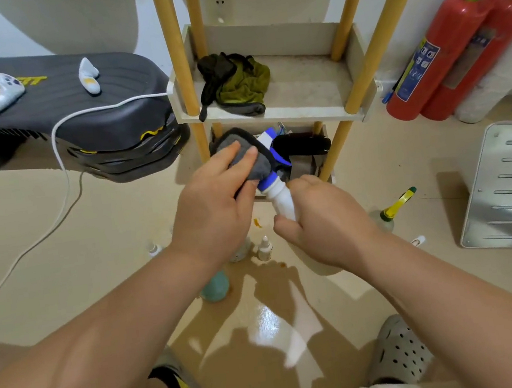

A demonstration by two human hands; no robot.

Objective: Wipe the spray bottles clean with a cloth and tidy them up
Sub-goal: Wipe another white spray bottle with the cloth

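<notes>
Head view: a white spray bottle (282, 205) with a blue trigger head is held above the floor (60, 252), tilted away, just in front of the lower shelf of the rack (302, 112). The right hand (324, 227) curls round its body. The left hand (214, 206) pinches a grey cloth (256, 171) over the trigger head (fingers on top, thumb beneath). Below stand a small dropper bottle (265, 249), a teal bottle (215, 285) and a yellow-nozzled bottle (395, 208). 2 fire extinguishers (444, 48) lean at the right.
</notes>
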